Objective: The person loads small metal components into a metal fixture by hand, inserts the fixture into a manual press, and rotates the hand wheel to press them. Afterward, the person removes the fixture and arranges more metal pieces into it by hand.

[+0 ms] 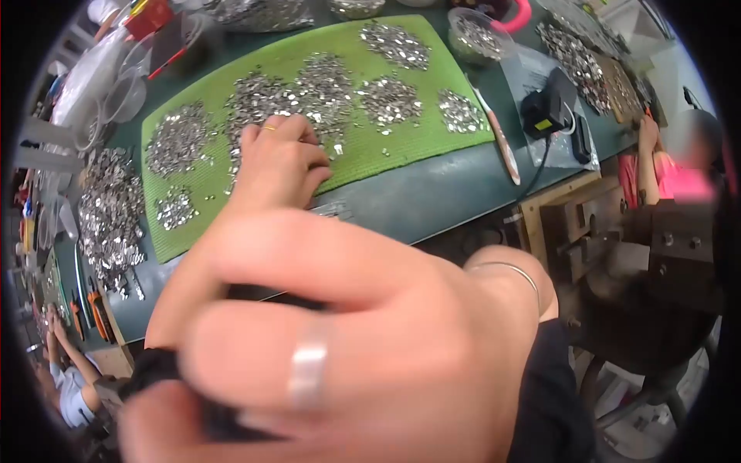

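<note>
My left hand [282,158] rests on the near edge of a heap of small shiny metal pieces [324,89] on a green textured mat [432,158]. Its fingers are curled down and a ring shows on one finger; whatever lies under the fingertips is hidden. Close to the camera, my right hand [386,339] fills the lower middle, large and blurred. It wears a silver ring [309,366] and a thin bracelet [513,268]. Its fingers look bent, but their tips are too smeared to show whether they hold anything. Separate heaps of pieces cover the mat.
More metal pieces [112,212] lie left of the mat, near orange-handled pliers [100,312]. On the right are a long-handled tool [500,139], a black adapter [548,104] with a cable and a tub [475,37] of pieces. Other people [675,174] sit at both sides.
</note>
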`<act>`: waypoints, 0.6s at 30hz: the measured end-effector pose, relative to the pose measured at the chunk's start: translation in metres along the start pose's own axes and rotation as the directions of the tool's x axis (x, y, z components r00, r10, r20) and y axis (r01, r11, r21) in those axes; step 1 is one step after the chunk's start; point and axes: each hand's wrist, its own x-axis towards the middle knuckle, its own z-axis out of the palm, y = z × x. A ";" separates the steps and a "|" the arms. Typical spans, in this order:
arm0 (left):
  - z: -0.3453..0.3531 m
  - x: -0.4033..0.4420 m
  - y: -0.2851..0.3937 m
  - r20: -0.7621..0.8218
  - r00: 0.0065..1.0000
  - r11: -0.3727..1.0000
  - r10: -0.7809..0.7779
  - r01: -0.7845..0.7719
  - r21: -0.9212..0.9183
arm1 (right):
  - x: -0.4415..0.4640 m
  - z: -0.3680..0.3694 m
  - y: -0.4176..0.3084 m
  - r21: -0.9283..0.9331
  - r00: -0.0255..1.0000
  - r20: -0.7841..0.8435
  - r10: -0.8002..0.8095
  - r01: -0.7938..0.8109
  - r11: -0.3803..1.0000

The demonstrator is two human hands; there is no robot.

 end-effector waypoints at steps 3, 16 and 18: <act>-0.005 0.001 0.001 0.043 0.999 1.000 -0.016 0.016 0.001 | 0.018 0.006 0.003 -0.056 0.990 0.086 -0.115 0.120 0.991; -0.014 -0.009 -0.004 -0.142 0.979 0.990 0.143 -0.143 0.012 | 0.008 -0.002 0.101 -0.565 0.988 -0.083 0.129 -0.153 0.811; -0.032 -0.022 -0.001 -0.100 0.995 0.987 -0.007 -0.009 -0.159 | -0.038 -0.073 0.153 -0.734 0.876 -0.316 0.364 -0.469 0.491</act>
